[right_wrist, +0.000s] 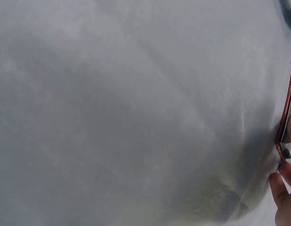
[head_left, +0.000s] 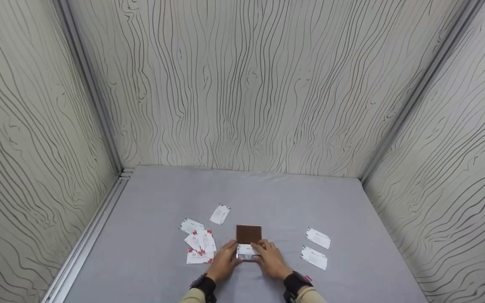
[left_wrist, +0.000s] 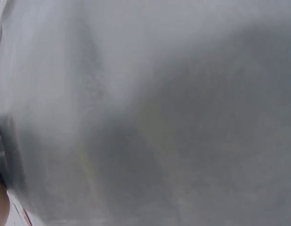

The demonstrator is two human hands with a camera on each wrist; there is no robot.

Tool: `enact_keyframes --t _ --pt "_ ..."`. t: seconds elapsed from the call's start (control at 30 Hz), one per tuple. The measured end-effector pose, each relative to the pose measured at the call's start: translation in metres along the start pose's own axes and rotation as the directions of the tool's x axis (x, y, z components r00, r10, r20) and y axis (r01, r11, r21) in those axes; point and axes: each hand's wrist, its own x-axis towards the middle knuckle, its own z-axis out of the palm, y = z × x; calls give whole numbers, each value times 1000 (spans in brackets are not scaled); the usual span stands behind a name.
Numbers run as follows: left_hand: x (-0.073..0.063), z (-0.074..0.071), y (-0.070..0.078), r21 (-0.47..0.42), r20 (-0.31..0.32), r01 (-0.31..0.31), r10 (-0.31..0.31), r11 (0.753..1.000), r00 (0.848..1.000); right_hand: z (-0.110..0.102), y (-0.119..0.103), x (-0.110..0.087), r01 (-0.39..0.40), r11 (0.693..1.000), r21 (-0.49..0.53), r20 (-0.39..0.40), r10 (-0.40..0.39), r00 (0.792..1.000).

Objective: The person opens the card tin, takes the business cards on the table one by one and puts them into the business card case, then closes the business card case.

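Note:
A brown card case (head_left: 249, 234) lies unfolded on the grey cloth between my two hands, its brown lid flap pointing away and a shiny lower part nearer me. Across that lower part lies a white business card (head_left: 246, 249). My left hand (head_left: 224, 261) grips the case's left side, thumb near the front corner. From the right, my right hand (head_left: 271, 259) pinches the card's right end, fingertips over its upper edge. The right wrist view catches only the case's edge (right_wrist: 286, 113) and some fingers; in the left wrist view, barely a bit of hand shows.
Left of the hands, several red-flowered cards (head_left: 200, 256) overlap, touching a grey-leafed card (head_left: 192, 225). Another white card (head_left: 220, 214) lies farther back. On the right are two separate cards (head_left: 318, 238). Patterned walls (head_left: 242, 84) enclose the cloth-covered table (head_left: 162, 189).

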Motion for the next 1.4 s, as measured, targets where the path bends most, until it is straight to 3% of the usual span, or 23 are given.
enact_keyframes --t 0.13,0.4,0.77,1.17,1.4 --pt "0 1 0 -4 12 24 -24 1000 1000 2 0 -1 22 999 -24 -22 -23 1000" --pt "1 0 1 -5 34 60 -59 998 998 -2 -3 -1 -16 999 -35 31 17 999" --pt "0 1 0 6 -23 -14 14 1000 1000 3 1 -1 18 1000 -8 -24 -18 1000" --pt "0 1 -1 -11 43 83 -82 996 996 -13 0 -5 25 999 29 -10 -24 1000" --pt "0 1 0 -22 47 86 -85 996 995 -17 6 -8 -17 998 54 0 17 1000"
